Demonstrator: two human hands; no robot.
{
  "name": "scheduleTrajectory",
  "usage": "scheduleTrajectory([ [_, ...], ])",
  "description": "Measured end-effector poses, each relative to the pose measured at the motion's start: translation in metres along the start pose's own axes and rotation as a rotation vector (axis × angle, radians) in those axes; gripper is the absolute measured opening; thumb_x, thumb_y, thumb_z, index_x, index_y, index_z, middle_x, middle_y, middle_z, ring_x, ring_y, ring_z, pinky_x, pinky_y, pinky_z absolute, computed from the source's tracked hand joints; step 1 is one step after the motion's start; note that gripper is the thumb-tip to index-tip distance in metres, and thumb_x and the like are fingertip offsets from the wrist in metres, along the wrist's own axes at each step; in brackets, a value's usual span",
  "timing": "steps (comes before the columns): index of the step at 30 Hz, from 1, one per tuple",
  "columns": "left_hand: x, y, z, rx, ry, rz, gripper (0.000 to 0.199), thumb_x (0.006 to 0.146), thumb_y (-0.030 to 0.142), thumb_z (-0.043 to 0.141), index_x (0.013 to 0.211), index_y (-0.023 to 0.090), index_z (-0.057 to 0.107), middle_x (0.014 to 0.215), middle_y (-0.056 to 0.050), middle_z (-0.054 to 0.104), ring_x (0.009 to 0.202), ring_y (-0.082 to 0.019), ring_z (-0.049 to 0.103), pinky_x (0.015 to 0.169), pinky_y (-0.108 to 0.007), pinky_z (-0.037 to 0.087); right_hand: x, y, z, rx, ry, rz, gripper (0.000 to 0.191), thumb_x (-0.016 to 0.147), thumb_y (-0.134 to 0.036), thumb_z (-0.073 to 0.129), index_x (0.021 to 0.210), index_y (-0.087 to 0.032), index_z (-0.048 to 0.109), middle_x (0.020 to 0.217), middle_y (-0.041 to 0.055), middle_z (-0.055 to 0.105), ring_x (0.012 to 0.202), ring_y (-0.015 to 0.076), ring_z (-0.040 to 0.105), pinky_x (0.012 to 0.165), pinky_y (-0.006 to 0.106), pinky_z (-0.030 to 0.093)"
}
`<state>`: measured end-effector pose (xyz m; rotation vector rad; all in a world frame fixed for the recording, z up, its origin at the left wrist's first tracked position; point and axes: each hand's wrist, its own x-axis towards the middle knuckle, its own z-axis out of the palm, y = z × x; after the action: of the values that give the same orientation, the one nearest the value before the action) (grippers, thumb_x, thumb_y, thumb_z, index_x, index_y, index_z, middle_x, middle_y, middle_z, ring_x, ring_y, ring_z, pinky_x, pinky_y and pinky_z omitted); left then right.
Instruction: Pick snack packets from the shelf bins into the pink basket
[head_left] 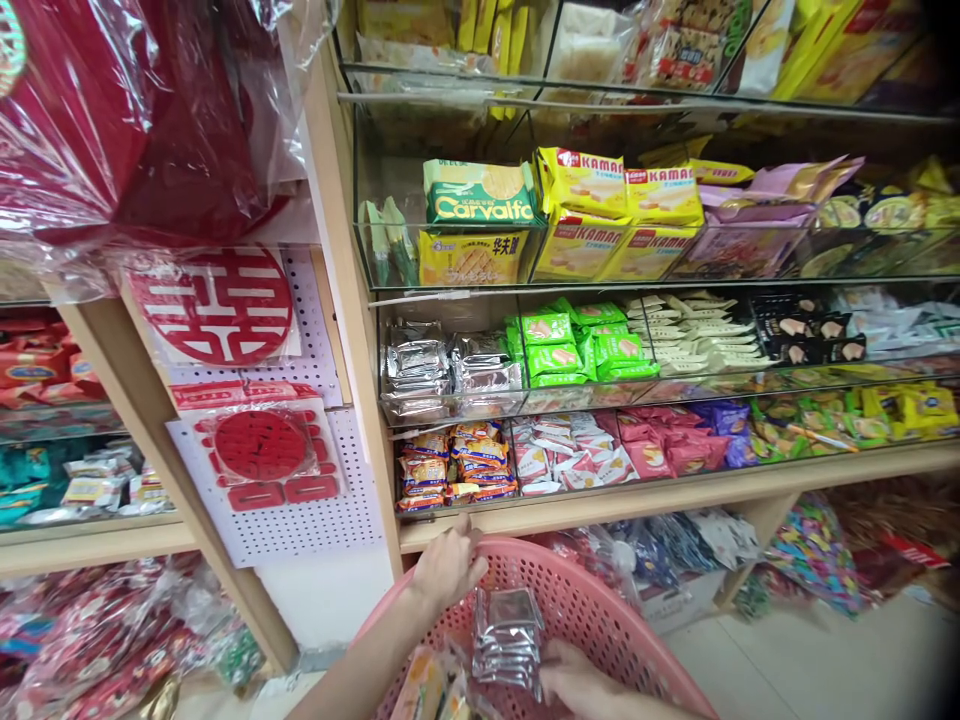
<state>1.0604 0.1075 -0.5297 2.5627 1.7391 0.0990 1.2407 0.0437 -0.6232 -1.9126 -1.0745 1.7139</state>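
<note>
A pink perforated plastic basket [600,590] stands below the shelf edge. Inside it, a neat stack of silver foil packets [508,645] leans near the middle. My right hand [574,677] is at the stack's right side, fingers closed against its edge; some of the fingers are hidden. My left hand [450,565] crosses the basket's far-left rim, fingers loosely bent and apart, with nothing visible in them. Orange and yellow packages [420,685] lie at the basket's lower left, partly cut off by the frame.
Similar silver packets [416,365] fill shelf compartments beside green packets [555,345]. Orange-wrapped snacks [457,465] occupy the lowest tier, above a wooden shelf edge [600,505]. Red decorations [262,445] hang on a pegboard at left. Bagged goods [690,545] sit under the shelf.
</note>
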Motion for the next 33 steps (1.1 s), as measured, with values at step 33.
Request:
scheduleTrajectory([
  [33,-0.002,-0.004,0.005,-0.063,0.03,-0.008,0.024,0.081,0.022,0.042,0.096,0.019,0.06,0.119,-0.01,0.057,0.087,-0.023,0.065,0.077,-0.033,0.051,-0.13,-0.363,-0.033,-1.249,0.57,-1.574,0.04,0.087,-0.017,0.048,0.127,-0.016,0.046,0.122,0.0093,0.052,0.112,0.024,0.045,0.094,0.039,0.038],
])
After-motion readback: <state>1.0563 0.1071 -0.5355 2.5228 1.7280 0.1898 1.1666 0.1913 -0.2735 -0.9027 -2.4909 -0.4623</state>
